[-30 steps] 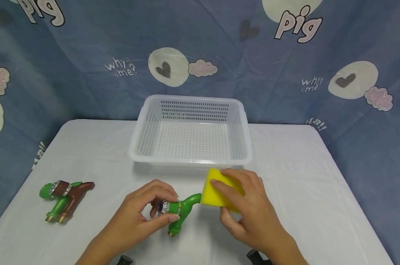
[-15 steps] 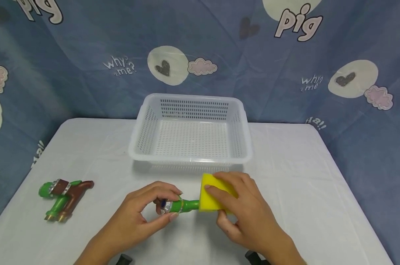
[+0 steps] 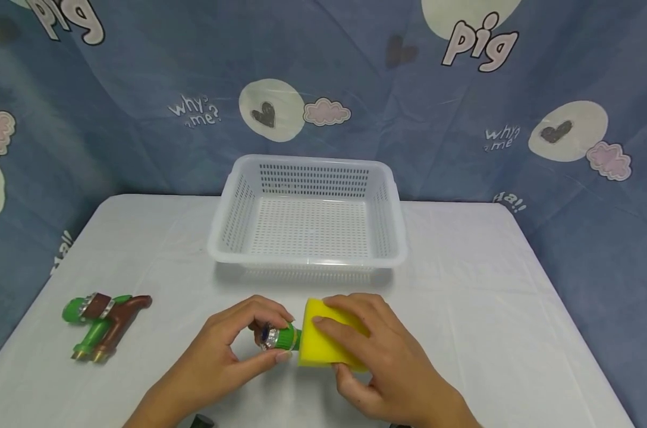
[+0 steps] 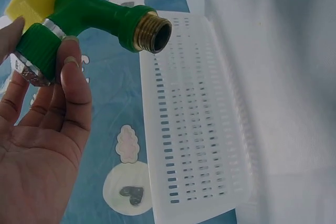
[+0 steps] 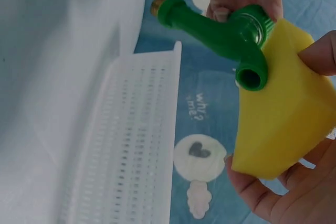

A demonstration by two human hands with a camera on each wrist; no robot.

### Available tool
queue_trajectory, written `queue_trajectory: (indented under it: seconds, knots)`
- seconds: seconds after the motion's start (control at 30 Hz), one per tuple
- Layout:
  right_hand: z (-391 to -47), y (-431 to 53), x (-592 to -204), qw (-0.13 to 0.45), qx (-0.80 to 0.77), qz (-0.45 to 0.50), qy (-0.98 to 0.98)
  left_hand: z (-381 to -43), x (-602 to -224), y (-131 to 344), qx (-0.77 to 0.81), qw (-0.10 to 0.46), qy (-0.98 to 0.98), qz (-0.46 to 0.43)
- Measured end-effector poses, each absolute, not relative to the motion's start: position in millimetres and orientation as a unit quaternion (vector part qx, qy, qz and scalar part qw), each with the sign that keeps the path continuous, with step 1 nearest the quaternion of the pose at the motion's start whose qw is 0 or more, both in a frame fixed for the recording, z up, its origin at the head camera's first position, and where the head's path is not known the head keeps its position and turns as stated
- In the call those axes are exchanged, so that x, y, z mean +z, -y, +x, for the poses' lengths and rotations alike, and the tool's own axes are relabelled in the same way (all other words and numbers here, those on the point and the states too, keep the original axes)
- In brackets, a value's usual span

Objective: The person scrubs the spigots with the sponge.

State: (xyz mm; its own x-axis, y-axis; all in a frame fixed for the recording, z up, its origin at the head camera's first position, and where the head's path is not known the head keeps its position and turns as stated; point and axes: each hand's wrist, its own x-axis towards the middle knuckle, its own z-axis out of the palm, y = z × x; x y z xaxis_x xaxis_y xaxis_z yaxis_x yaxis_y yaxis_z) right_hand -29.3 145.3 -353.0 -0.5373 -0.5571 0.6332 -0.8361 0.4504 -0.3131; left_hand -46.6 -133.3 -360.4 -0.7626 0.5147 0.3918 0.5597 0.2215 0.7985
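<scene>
A green water tap (image 4: 89,11) with a brass threaded inlet is held up off the table. My left hand (image 3: 224,345) pinches its ribbed, silver-ended knob (image 3: 280,337) between thumb and fingers. My right hand (image 3: 390,362) grips a yellow sponge (image 3: 326,339) and holds it against the tap body. In the right wrist view the sponge (image 5: 286,108) lies alongside the tap's knob and spout (image 5: 251,74), with the spout's mouth facing the camera. From the head view, the sponge hides most of the tap.
A white perforated plastic basket (image 3: 308,261) stands at the back of the white-covered table (image 3: 462,285). To the left lie a green tap (image 3: 92,337) and a brown tap (image 3: 121,324), one across the other. A printed blue cloth (image 3: 355,53) hangs behind the table.
The sponge in my right hand has moved left and toward me, from the spout end over the tap body. My left hand has turned the tap, its inlet swinging out of the head view.
</scene>
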Motion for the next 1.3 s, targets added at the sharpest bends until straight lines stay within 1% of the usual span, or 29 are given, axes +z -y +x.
queue_trajectory:
  seconds: [0.1,0.23,0.37,0.5,0.73,0.8,0.97,1.03,1.2,1.3]
  knots:
    - [-31,-145,-354,0.23,0.315,0.427,0.816,-46,-359,133,-0.525,0.024,0.782,-0.335]
    - [-33,-148,-355,0.218,0.32,0.42,0.82,-45,-358,133,-0.525,0.029,0.787,-0.323]
    - [-35,-158,-353,0.198,0.31,0.38,0.849,-45,-357,134,-0.517,0.039,0.791,-0.326]
    - [-34,-164,-350,0.201,0.318,0.35,0.858,-46,-357,134,-0.51,0.045,0.792,-0.332]
    - [-30,-150,-354,0.205,0.339,0.419,0.817,-45,-358,132,-0.508,0.036,0.791,-0.338]
    - [-32,-150,-356,0.201,0.327,0.406,0.829,-45,-358,132,-0.504,0.039,0.794,-0.337]
    - [-33,-158,-355,0.199,0.315,0.338,0.864,-45,-359,133,-0.507,0.041,0.791,-0.341]
    - [-32,-159,-354,0.2,0.325,0.343,0.858,-46,-359,133,-0.514,0.035,0.788,-0.336]
    - [-30,-152,-356,0.179,0.348,0.386,0.836,-45,-359,134,-0.528,0.031,0.781,-0.332]
    - [-34,-153,-360,0.176,0.337,0.375,0.846,-45,-360,135,-0.542,0.031,0.766,-0.343]
